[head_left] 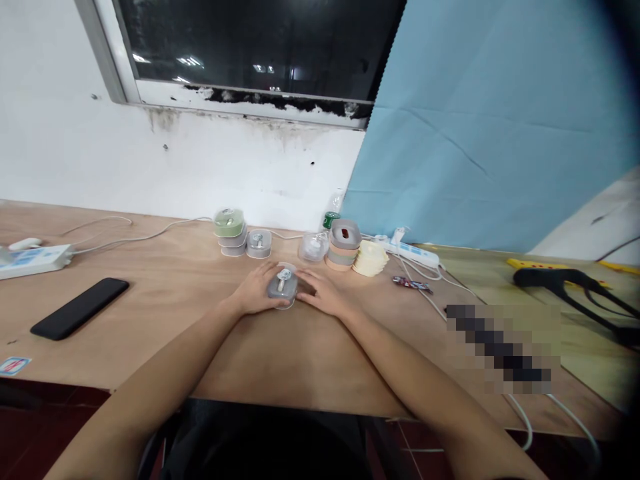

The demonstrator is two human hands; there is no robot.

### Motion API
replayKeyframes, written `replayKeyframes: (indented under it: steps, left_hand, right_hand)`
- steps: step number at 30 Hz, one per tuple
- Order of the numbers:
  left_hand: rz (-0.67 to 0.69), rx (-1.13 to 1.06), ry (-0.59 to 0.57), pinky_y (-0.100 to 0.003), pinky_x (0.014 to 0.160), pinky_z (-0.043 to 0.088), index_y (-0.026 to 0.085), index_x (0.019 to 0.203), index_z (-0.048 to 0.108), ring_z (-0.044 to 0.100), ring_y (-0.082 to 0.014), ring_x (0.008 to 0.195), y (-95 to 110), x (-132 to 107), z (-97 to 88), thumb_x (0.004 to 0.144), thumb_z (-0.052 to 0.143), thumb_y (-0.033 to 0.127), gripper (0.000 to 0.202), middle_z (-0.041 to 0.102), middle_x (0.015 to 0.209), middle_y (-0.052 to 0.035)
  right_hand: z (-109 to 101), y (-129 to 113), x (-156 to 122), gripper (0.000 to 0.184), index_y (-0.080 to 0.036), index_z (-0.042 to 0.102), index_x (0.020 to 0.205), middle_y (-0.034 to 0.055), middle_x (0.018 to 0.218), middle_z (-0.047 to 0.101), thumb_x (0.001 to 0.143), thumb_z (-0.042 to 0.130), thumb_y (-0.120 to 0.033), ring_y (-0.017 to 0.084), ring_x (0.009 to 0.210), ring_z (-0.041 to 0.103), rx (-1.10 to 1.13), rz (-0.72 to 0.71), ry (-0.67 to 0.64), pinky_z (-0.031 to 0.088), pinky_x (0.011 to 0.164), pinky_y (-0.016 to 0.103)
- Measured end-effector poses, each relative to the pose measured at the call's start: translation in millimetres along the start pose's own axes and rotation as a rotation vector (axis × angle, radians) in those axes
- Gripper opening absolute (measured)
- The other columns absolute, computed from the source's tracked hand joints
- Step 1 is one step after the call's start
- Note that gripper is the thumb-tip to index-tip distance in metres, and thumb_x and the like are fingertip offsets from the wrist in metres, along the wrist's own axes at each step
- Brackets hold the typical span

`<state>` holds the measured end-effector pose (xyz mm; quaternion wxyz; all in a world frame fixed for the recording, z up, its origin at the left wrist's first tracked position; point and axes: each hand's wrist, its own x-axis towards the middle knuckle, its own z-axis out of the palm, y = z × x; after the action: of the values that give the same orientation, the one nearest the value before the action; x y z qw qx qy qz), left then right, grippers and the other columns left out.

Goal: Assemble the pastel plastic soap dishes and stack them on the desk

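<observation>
A small grey lidded container (283, 285) with a white tab on its lid sits on the wooden table (200, 320). My left hand (257, 289) wraps its left side and my right hand (324, 293) presses against its right side, so both hands grip it. Behind it stand a stack of containers topped by a green lid (229, 223), a single grey container (259, 243), a clear one (313, 246), a stack with a grey lid on top (344, 244) and a pile of cream lids (371, 258).
A black phone (80, 307) lies at the left, with a white power strip (33, 259) and cables behind it. Another power strip (410, 253), a small wrapper (413, 284), a green-capped bottle (333, 212) and a black stand (570, 287) are to the right. The wall stands close behind.
</observation>
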<state>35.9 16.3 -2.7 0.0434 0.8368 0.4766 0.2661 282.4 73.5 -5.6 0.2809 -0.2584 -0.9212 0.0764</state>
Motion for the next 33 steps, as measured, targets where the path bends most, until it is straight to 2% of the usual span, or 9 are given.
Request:
replayKeyframes:
  steps: [3,6,9,13,16,18,22,28,33]
  left_hand:
    - [-0.054,-0.01,0.029,-0.052,0.111,0.026,0.02,0.144,0.033,0.025,-0.0369,0.14,-6,-2,-3.1,0.068,0.067,0.064,0.095,0.028,0.152,-0.0156]
    - [-0.04,-0.053,0.034,-0.05,0.109,0.032,0.019,0.143,0.034,0.035,-0.0362,0.134,-7,-2,-10.4,0.063,0.07,0.064,0.099,0.036,0.147,-0.016]
    - [-0.019,-0.126,0.01,-0.046,0.104,0.039,0.02,0.14,0.037,0.048,-0.0329,0.124,-5,-3,-16.9,0.064,0.07,0.063,0.094,0.049,0.137,-0.0131]
    - [-0.033,-0.167,-0.016,-0.046,0.101,0.043,0.021,0.139,0.039,0.052,-0.0323,0.12,-2,-3,-17.5,0.062,0.071,0.064,0.093,0.052,0.134,-0.0113]
    - [-0.036,-0.152,-0.011,-0.045,0.1,0.043,0.021,0.135,0.044,0.052,-0.0317,0.12,-1,-3,-15.0,0.065,0.069,0.065,0.087,0.053,0.134,-0.0104]
    - [-0.039,-0.144,0.02,-0.045,0.101,0.042,0.021,0.133,0.048,0.052,-0.0313,0.12,0,-3,-14.5,0.069,0.065,0.065,0.079,0.053,0.134,-0.0104]
    - [-0.096,-0.212,0.164,-0.044,0.105,0.038,0.021,0.129,0.053,0.051,-0.03,0.123,1,-2,-13.9,0.074,0.063,0.061,0.068,0.054,0.134,-0.0097]
    - [-0.38,-0.763,0.54,-0.044,0.105,0.039,0.016,0.139,0.042,0.047,-0.0295,0.128,10,13,3.6,0.086,0.05,0.059,0.07,0.05,0.139,-0.0132]
    - [-0.228,-0.799,0.457,-0.043,0.109,0.035,0.017,0.138,0.045,0.047,-0.0266,0.128,31,13,17.1,0.092,0.036,0.06,0.064,0.05,0.14,-0.0109]
  right_hand:
    - [4,-3,1,0.04,-0.025,0.063,0.117,0.0101,0.122,0.057,0.081,0.065,-0.041,0.026,0.112,0.055,-0.052,0.033,0.144,0.046,0.097,0.045]
    - [7,-5,1,0.035,-0.023,0.067,0.107,0.0104,0.12,0.057,0.078,0.069,-0.042,0.025,0.111,0.055,-0.071,-0.024,0.219,0.047,0.095,0.043]
    - [8,-9,1,0.034,-0.021,0.067,0.1,0.0111,0.118,0.058,0.077,0.069,-0.045,0.025,0.109,0.055,-0.089,-0.076,0.246,0.047,0.093,0.043]
    - [8,-18,1,0.023,-0.021,0.067,0.083,0.0084,0.108,0.063,0.081,0.065,-0.044,0.022,0.1,0.059,-0.086,-0.101,0.226,0.049,0.089,0.039]
    - [6,-22,2,0.021,-0.022,0.066,0.091,0.007,0.105,0.064,0.083,0.063,-0.042,0.021,0.098,0.059,-0.093,-0.101,0.236,0.049,0.089,0.038]
    - [4,-20,3,0.03,-0.023,0.064,0.104,0.0085,0.111,0.062,0.081,0.065,-0.043,0.023,0.103,0.058,-0.123,-0.082,0.292,0.048,0.091,0.04]
    - [0,-10,0,0.03,-0.022,0.063,0.109,0.0099,0.111,0.061,0.083,0.062,-0.036,0.024,0.104,0.057,-0.187,-0.046,0.449,0.047,0.093,0.042]
    - [12,-23,7,0.029,-0.022,0.063,0.108,0.0083,0.101,0.065,0.084,0.061,-0.037,0.022,0.096,0.059,-0.204,-0.139,0.418,0.048,0.088,0.04]
    - [30,-45,24,0.041,-0.018,0.059,0.116,0.0118,0.108,0.063,0.084,0.06,-0.044,0.024,0.102,0.058,-0.15,-0.125,0.438,0.049,0.088,0.038]
